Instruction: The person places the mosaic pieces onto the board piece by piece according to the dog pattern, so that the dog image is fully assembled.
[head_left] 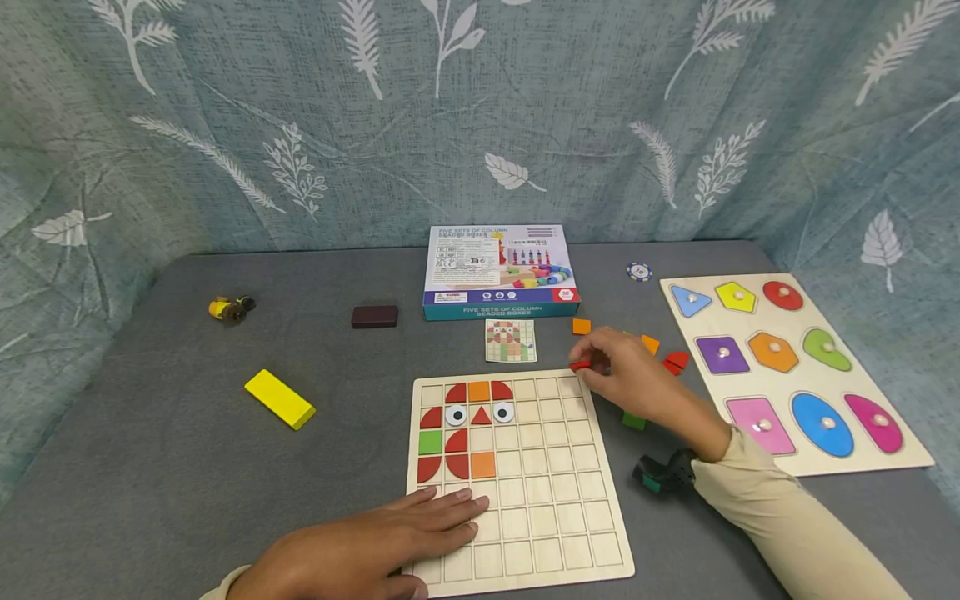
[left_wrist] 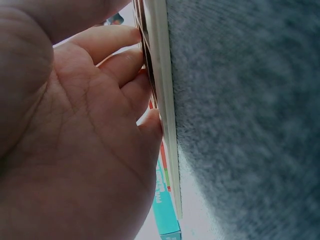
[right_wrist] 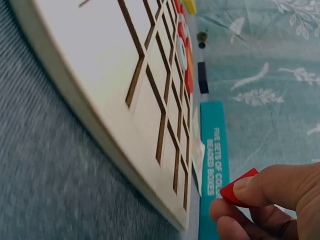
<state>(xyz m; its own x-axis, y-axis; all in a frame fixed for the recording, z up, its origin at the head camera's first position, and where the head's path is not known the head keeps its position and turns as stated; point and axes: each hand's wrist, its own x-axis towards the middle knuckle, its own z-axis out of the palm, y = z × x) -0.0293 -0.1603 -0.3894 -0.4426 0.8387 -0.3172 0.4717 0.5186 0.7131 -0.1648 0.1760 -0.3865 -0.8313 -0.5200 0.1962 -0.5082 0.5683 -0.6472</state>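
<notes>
A light wooden grid board (head_left: 555, 500) lies in front of me, with red, orange and green pieces and two eye discs set in its upper left squares. My left hand (head_left: 390, 537) rests on its lower left part, fingers straight, fingertips on the surface. Over the board's far right corner, my right hand (head_left: 626, 371) pinches a red piece (right_wrist: 240, 189) between thumb and fingers. Loose red quarter-round pieces (head_left: 677, 362), an orange square (head_left: 581, 327) and a green square (head_left: 633, 421) lie around that hand. Beyond the board is a small pattern card (head_left: 512, 354).
A toy box (head_left: 501, 275) stands at the back. To the right lies a knobbed shape puzzle (head_left: 795, 379), with a poker chip (head_left: 639, 272) behind. A yellow block (head_left: 280, 400), a dark block (head_left: 375, 317) and a small yellow-brown figure (head_left: 231, 309) lie left. A black strap-like item (head_left: 663, 472) sits near the right wrist.
</notes>
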